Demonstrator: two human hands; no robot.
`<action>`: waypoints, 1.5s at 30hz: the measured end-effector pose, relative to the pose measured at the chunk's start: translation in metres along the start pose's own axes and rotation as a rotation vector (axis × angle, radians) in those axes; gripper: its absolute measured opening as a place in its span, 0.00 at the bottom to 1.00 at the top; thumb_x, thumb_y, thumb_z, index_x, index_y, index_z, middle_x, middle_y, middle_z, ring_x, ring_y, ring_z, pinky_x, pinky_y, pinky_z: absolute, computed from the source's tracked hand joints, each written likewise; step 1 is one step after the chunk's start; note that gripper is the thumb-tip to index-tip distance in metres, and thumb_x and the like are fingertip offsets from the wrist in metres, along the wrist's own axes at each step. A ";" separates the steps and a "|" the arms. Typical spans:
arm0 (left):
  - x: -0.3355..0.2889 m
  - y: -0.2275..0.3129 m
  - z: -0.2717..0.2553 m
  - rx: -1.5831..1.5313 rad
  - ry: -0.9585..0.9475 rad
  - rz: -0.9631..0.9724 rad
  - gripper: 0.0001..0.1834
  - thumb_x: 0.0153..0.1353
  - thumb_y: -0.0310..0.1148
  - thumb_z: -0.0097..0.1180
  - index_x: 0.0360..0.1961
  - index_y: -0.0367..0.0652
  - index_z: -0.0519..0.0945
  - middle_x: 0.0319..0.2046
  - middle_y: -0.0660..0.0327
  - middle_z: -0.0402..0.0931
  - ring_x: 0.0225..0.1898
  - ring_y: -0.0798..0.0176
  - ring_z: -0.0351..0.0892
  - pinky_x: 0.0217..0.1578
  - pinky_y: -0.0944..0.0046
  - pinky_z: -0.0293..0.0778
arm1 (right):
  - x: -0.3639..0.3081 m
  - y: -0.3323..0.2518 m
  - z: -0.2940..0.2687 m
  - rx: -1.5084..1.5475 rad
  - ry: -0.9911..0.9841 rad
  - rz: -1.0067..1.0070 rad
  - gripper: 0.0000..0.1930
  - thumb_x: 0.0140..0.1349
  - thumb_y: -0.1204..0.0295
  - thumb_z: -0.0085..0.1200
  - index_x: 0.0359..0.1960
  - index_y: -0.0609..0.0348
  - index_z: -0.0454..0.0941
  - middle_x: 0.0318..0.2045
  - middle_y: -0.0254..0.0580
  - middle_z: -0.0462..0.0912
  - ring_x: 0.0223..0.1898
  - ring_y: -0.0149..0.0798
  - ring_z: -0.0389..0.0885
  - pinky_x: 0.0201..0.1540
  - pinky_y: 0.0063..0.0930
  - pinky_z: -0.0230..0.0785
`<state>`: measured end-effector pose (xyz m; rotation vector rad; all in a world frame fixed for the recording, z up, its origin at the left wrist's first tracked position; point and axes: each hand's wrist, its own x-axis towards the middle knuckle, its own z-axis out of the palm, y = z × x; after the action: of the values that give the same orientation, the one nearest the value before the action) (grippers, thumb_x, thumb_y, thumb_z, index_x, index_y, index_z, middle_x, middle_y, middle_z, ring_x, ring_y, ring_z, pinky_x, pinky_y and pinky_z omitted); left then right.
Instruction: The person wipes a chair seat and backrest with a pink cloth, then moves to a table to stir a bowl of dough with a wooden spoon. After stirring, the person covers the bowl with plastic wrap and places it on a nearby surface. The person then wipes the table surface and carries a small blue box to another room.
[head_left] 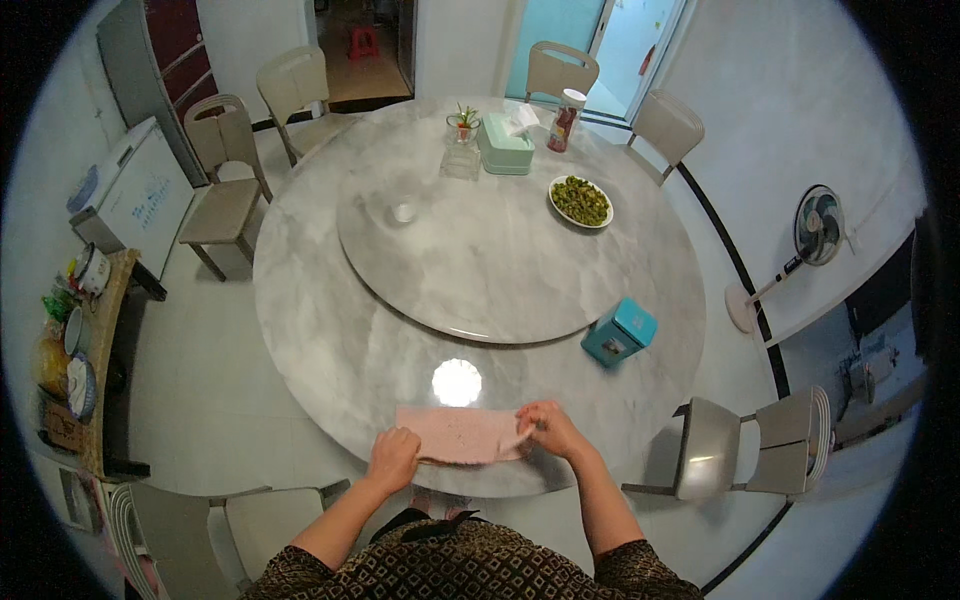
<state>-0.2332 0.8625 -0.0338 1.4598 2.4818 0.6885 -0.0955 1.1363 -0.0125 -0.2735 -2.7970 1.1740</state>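
Note:
A pink cloth (pixel 465 434) lies folded flat along the near edge of the round marbled table (pixel 320 350). My left hand (pixel 396 458) is closed on the cloth's left end, its fingers curled at the near corner. At the opposite end, my right hand (pixel 550 428) pinches the right edge, where a bit of the fabric is lifted. Some dark specks show on the cloth's surface. To the right, beyond my right hand, a teal tin (pixel 619 332) stands near the rim of the turntable.
On the turntable (pixel 440 270) are a plate of green food (pixel 580 203), a mint tissue box (pixel 505 146), a red-filled jar (pixel 565 122), a small plant (pixel 464 122) and a clear glass (pixel 404 208). Chairs surround the table, one (pixel 700 450) at near right. A fan (pixel 817 228) stands right.

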 end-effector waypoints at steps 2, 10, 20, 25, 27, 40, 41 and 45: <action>-0.004 -0.001 -0.002 0.016 -0.038 0.082 0.07 0.39 0.22 0.50 0.24 0.40 0.71 0.29 0.56 0.68 0.34 0.52 0.67 0.33 0.56 0.62 | -0.025 0.016 0.007 -0.107 -0.135 -0.005 0.07 0.41 0.82 0.47 0.23 0.57 0.73 0.30 0.42 0.75 0.33 0.45 0.72 0.37 0.32 0.65; 0.017 0.018 -0.011 -0.102 -0.085 0.146 0.09 0.42 0.24 0.48 0.28 0.40 0.73 0.35 0.56 0.69 0.38 0.53 0.67 0.40 0.55 0.62 | -0.024 -0.036 0.043 -0.086 -0.073 0.278 0.10 0.49 0.72 0.46 0.35 0.55 0.74 0.39 0.46 0.74 0.44 0.48 0.69 0.47 0.38 0.60; 0.030 0.005 0.044 0.185 -0.011 0.151 0.25 0.54 0.48 0.44 0.53 0.55 0.66 0.57 0.60 0.56 0.59 0.49 0.49 0.53 0.36 0.41 | -0.002 -0.032 0.098 -0.556 0.214 0.128 0.26 0.54 0.52 0.44 0.54 0.45 0.62 0.57 0.52 0.57 0.58 0.51 0.52 0.56 0.54 0.42; 0.051 0.003 0.043 0.208 0.025 0.161 0.25 0.54 0.48 0.44 0.53 0.55 0.66 0.57 0.58 0.55 0.60 0.47 0.47 0.53 0.35 0.39 | 0.009 -0.021 0.094 -0.563 0.235 0.098 0.25 0.55 0.53 0.43 0.54 0.43 0.62 0.56 0.52 0.58 0.58 0.52 0.54 0.56 0.55 0.43; 0.047 0.008 0.042 0.231 -0.024 0.166 0.26 0.54 0.48 0.44 0.54 0.54 0.65 0.58 0.57 0.54 0.60 0.45 0.46 0.53 0.33 0.38 | 0.003 -0.021 0.092 -0.566 0.232 0.106 0.25 0.55 0.54 0.43 0.54 0.44 0.62 0.56 0.52 0.58 0.57 0.52 0.54 0.55 0.55 0.43; 0.026 0.047 0.063 0.193 -0.259 0.548 0.28 0.54 0.51 0.43 0.55 0.53 0.63 0.59 0.57 0.50 0.61 0.45 0.41 0.51 0.31 0.37 | -0.100 -0.042 0.099 -0.560 0.262 0.387 0.27 0.55 0.52 0.42 0.56 0.47 0.60 0.58 0.49 0.54 0.58 0.49 0.54 0.57 0.52 0.40; 0.032 0.052 0.065 0.192 -0.262 0.582 0.28 0.55 0.51 0.43 0.55 0.53 0.63 0.59 0.57 0.50 0.61 0.45 0.41 0.51 0.31 0.37 | -0.104 -0.039 0.097 -0.567 0.271 0.430 0.27 0.55 0.52 0.42 0.56 0.47 0.60 0.58 0.49 0.55 0.58 0.49 0.54 0.57 0.52 0.40; 0.053 0.079 0.085 0.181 -0.222 0.660 0.27 0.55 0.51 0.41 0.56 0.54 0.63 0.59 0.59 0.52 0.61 0.48 0.44 0.51 0.32 0.40 | -0.121 -0.018 0.081 -0.593 0.337 0.536 0.28 0.55 0.51 0.41 0.55 0.48 0.60 0.57 0.49 0.56 0.58 0.49 0.53 0.57 0.52 0.41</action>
<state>-0.1664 0.9655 -0.0666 2.3118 1.9211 0.3604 0.0078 1.0427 -0.0583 -1.1941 -2.7472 0.2516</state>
